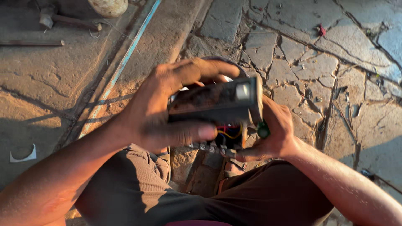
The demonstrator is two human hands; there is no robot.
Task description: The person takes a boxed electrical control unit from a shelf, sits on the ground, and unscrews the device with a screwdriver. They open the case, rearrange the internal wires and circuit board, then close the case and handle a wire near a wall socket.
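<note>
Your left hand [167, 104] is wrapped around a dusty black box-shaped electrical unit [217, 104], with your fingers curled over its top and your thumb pressed along its lower edge. Your right hand [274, 134] cups it from below and behind, fingers closed on the underside. You hold the unit up in the air above your lap, over your dark brown trousers [201, 196].

Red, yellow and blue wires [228, 132] hang out of the open bottom of the unit. A small green round part [263, 130] sits at its lower right corner, touching your right hand. A pale square patch [243, 91] shows on the front face.

Your left hand hides most of a round dark-rimmed bowl-like thing [226, 62] that lies just behind the unit.

The ground is cracked grey stone paving [318, 62], rough and split into odd pieces. Near the top left edge of the ground lie a hammer with a wooden handle [67, 19] and a thin metal rod [31, 42]. A light blue stripe [125, 58] runs slantwise across the flat concrete.
</note>
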